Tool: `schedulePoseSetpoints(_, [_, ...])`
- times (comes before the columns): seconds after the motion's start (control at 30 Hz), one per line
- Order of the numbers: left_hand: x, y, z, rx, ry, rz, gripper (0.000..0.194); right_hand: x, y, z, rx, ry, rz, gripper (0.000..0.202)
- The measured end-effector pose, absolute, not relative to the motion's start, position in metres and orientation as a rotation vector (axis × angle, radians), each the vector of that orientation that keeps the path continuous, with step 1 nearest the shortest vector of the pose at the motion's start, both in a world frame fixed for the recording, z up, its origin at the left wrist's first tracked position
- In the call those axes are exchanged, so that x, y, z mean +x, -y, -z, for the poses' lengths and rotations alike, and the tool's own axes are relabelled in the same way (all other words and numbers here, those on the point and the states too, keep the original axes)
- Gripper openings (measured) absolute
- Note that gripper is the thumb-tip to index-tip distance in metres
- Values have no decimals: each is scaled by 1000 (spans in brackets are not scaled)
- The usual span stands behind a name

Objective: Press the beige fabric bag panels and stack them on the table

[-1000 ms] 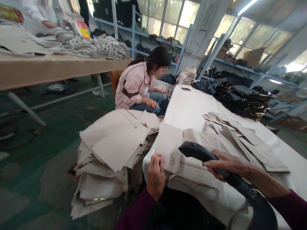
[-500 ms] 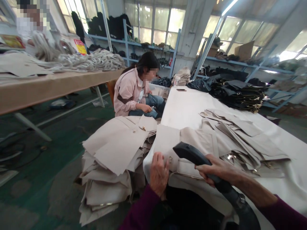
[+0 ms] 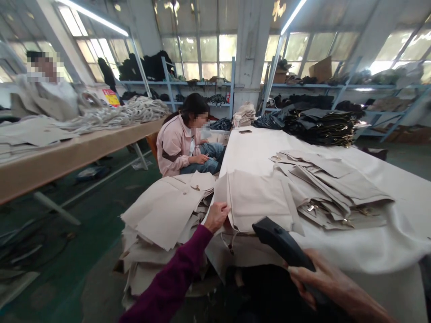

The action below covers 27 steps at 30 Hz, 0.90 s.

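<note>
My left hand (image 3: 217, 217) pinches the left edge of a cream fabric piece (image 3: 259, 195) lying at the near end of the white-covered table (image 3: 251, 150). A metal fitting (image 3: 230, 248) hangs on a strap below that edge. My right hand (image 3: 311, 276) is wrapped around the handle of a black hand-held nozzle (image 3: 278, 235). Its flat mouth points left, by the front edge of the fabric piece. A tall pile of cream fabric panels (image 3: 164, 204), some with metal fittings, stands left of my left hand.
More cream pieces with metal clasps (image 3: 333, 188) lie to the right on the table. Behind them are stacked black pieces (image 3: 319, 125) and a phone (image 3: 245, 131). A seated co-worker (image 3: 180, 143) is beyond the pile. Another table (image 3: 84, 141) runs along the left.
The fabric piece under my hands now lies flatter, its fitting hanging below the edge. My left hand has moved up to its side edge; my right hand has drawn the nozzle lower and closer.
</note>
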<state>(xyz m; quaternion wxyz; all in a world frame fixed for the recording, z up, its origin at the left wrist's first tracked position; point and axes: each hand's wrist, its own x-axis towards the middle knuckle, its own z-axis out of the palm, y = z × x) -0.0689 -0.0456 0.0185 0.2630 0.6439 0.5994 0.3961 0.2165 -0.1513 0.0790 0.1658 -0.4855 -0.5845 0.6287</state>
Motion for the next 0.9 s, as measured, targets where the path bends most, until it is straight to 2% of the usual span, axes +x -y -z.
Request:
schedulePoseSetpoints(0.37, [-68,64,1,1197,-1175,-1288,33,172,147,-68,-1409,1795,-1714,18])
schedulePoseSetpoints(0.57, [-73,63,1,987,-1007,-1299,31,156,133,-64,-1325,1750,-1766,21])
schedulePoseSetpoints(0.77, [-72,62,1,892,-966,-1312,30,157,123,-74,-1313,1616,-1749,32])
schedulePoseSetpoints(0.9, [-72,61,4,860,-967,-1340,29,168,135,-76,-1316,1613,-1775,26])
